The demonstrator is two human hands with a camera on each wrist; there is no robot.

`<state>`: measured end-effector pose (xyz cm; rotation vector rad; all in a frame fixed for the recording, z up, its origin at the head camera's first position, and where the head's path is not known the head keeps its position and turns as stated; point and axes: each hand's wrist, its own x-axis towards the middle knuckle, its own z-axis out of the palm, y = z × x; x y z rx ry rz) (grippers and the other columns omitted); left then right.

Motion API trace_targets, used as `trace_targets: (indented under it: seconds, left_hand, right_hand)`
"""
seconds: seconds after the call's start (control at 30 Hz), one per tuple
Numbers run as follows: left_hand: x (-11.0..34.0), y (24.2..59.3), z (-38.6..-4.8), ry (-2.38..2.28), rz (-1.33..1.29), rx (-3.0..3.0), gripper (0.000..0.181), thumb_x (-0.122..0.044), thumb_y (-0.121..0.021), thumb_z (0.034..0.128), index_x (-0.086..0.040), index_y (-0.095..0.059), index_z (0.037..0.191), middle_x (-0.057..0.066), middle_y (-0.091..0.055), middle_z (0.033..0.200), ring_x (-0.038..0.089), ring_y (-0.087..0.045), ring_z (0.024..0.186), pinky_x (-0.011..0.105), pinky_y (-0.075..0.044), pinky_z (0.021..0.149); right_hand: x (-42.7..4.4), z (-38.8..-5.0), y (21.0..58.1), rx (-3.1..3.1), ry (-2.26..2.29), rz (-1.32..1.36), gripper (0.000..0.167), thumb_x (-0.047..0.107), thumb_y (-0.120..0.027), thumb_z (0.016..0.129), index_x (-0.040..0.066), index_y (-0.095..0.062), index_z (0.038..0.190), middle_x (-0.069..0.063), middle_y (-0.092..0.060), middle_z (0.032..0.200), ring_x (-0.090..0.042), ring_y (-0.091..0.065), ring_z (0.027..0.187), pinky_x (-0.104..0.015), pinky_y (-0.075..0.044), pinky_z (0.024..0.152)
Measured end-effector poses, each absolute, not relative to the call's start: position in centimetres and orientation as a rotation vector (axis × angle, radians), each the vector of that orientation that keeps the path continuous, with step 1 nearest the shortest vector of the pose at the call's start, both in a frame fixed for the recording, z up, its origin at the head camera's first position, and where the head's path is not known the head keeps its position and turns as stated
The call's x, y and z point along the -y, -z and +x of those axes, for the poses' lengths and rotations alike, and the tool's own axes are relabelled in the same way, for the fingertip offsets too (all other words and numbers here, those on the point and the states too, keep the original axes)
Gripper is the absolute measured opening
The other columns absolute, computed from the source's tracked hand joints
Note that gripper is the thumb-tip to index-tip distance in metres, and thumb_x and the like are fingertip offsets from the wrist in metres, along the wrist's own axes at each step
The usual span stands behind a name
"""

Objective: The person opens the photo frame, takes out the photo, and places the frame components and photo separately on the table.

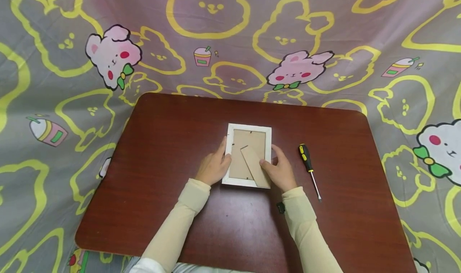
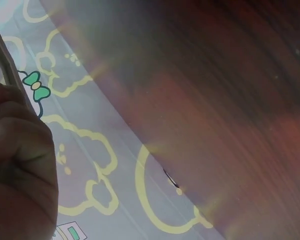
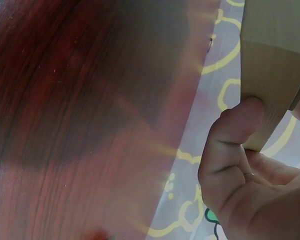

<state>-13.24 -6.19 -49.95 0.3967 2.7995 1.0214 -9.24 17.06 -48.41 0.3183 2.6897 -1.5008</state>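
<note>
A white picture frame is held between both hands over the table, its tan backing board facing up. A slanted cardboard stand lies across the backing toward the lower right corner. My left hand grips the left edge, thumb on the white border; in the left wrist view only its curled fingers and a sliver of the frame show. My right hand holds the right side, its thumb pressing on the stand, as the right wrist view also shows. The fingers underneath are mostly hidden.
A screwdriver with a black and yellow handle lies on the table right of the right hand, blade toward the person. The brown table has rounded corners. A grey curtain with yellow cartoon outlines surrounds it.
</note>
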Motion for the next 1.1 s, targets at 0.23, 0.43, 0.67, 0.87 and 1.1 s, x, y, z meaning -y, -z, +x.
trace_targets:
  seconds: [0.23,0.43,0.67,0.87,1.1]
  left_hand:
    - [5.9,50.2,-13.1,-0.918,0.426,-2.826,0.073,-0.040,-0.046,0.1031,-0.005,-0.019,0.161,0.012,-0.060,0.065,0.027,-0.059,0.060,0.048,-0.051,0.063]
    - [5.6,50.2,-13.2,-0.803,0.449,-2.892,0.072,-0.038,-0.046,0.1015,0.002,-0.027,0.158,0.003,-0.047,0.052,0.023,-0.049,0.048,0.043,-0.046,0.050]
    - [5.3,51.3,-13.3,-0.714,0.485,-2.929,0.068,-0.035,-0.047,0.1008,0.007,-0.034,0.153,0.002,-0.046,0.052,0.022,-0.047,0.046,0.040,-0.044,0.045]
    - [5.3,52.4,-13.5,-0.730,0.462,-2.858,0.068,-0.034,-0.046,0.1016,0.008,-0.032,0.153,0.004,-0.048,0.053,0.024,-0.051,0.049,0.044,-0.047,0.050]
    - [5.0,53.5,-13.7,-0.762,0.477,-2.755,0.071,-0.030,-0.047,0.1026,0.012,-0.024,0.154,0.004,-0.049,0.053,0.020,-0.048,0.047,0.041,-0.046,0.047]
  right_hand:
    - [-17.0,-9.2,48.1,-2.703,1.444,0.336,0.065,0.019,-0.070,0.091,0.006,-0.046,0.150,-0.017,-0.064,0.088,-0.029,-0.062,0.076,-0.039,-0.051,0.064]
    - [-17.0,-9.4,48.5,-2.721,1.395,0.326,0.065,0.020,-0.070,0.091,0.004,-0.046,0.149,-0.017,-0.063,0.091,-0.030,-0.060,0.080,-0.042,-0.049,0.067]
    - [-17.1,-9.5,49.5,-2.713,1.323,0.328,0.067,0.019,-0.070,0.090,0.002,-0.045,0.150,-0.014,-0.060,0.086,-0.028,-0.057,0.076,-0.040,-0.045,0.065]
    - [-17.1,-9.8,50.4,-2.684,1.292,0.324,0.068,0.020,-0.070,0.090,0.000,-0.043,0.150,-0.023,-0.064,0.104,-0.035,-0.060,0.091,-0.049,-0.049,0.079]
    - [-17.3,-10.0,51.8,-2.656,1.273,0.308,0.068,0.018,-0.069,0.091,-0.003,-0.042,0.150,-0.030,-0.053,0.139,-0.043,-0.054,0.122,-0.055,-0.043,0.101]
